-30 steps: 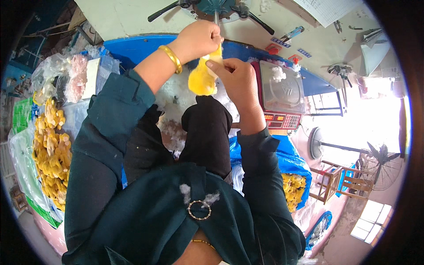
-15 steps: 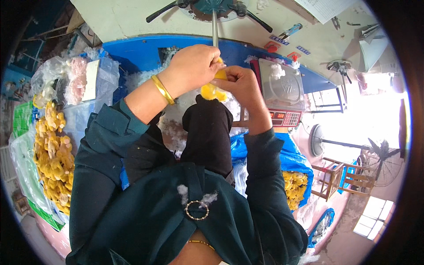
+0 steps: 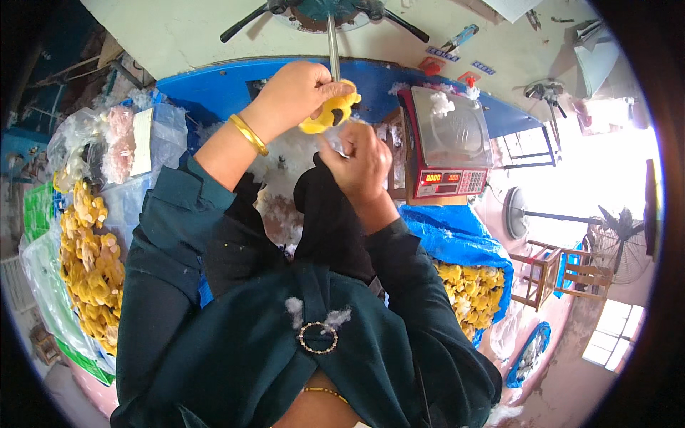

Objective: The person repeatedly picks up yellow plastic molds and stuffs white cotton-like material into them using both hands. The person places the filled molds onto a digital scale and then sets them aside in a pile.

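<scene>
My left hand is closed on a small yellow plush toy with a dark patch on it. The toy is at the lower end of a thin metal tube that comes down from the machine; my hand hides where the two meet. Just below and to the right of the toy is my right hand, its thumb apart from its loosely curled fingers. It appears to hold nothing, though a wisp of white fluff shows near its fingertips.
A red digital scale with fluff on its pan stands at right. Yellow plush pieces are heaped at left, and more fill a blue bag at right. White stuffing lies below my hands. Pliers rest on the machine's surface.
My right hand has let go of the yellow toy and moved down and to the left. The toy has shifted slightly left in my left hand, showing its dark patch.
</scene>
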`<state>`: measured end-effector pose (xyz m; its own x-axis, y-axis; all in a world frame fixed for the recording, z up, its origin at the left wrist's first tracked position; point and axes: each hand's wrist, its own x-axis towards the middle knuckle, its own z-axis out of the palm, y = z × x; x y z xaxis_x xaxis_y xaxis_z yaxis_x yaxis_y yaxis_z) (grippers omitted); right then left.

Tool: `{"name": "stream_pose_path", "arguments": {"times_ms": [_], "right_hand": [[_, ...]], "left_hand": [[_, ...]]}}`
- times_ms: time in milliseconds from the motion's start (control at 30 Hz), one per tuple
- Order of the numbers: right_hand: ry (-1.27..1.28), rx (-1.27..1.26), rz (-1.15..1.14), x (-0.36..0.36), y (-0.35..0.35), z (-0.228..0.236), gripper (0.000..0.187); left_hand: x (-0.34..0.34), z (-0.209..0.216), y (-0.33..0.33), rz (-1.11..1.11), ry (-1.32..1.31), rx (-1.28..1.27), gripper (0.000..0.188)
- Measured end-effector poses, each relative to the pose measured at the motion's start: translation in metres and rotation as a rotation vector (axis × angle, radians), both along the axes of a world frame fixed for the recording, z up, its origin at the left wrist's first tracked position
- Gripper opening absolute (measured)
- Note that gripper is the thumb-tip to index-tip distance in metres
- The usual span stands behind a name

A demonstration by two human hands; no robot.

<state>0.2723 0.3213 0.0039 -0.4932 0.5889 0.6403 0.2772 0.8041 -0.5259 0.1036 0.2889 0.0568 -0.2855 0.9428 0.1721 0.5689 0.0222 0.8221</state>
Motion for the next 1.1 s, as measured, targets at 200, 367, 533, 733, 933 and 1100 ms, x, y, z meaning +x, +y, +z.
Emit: {"name": "stream_pose_path", "arguments": {"times_ms": [200,367,533,733,933,1100], "right_hand": [[0.027,0.022,-0.198,-0.035,0.006,0.012,0.022],[0.164,-0.565,0.038,-0.049,0.059,0.008,0.038],[0.059,-1.03,0.092,-0.094,0.114,0.031,0.036],[0.101,-0.756,-0.076,-0.077,0.086,0.009,0.043],[0.316,-0.744,-0.128,-0.061,0.033,0.007,0.043],[0.626,-0.966,-0.056,-0.058,0.007,-0.005,0.041]], "left_hand": [[-0.002,0.01,-0.005,0.005,-0.089,-0.152,0.054],[0.008,0.016,-0.019,0.087,0.254,-0.215,0.059],[0.027,0.011,-0.034,0.132,0.501,0.094,0.04],[0.032,-0.001,-0.041,0.179,0.452,0.08,0.037],[0.023,-0.017,-0.059,0.175,0.464,0.107,0.035],[0.026,-0.014,-0.07,0.142,0.471,0.002,0.034]]}}
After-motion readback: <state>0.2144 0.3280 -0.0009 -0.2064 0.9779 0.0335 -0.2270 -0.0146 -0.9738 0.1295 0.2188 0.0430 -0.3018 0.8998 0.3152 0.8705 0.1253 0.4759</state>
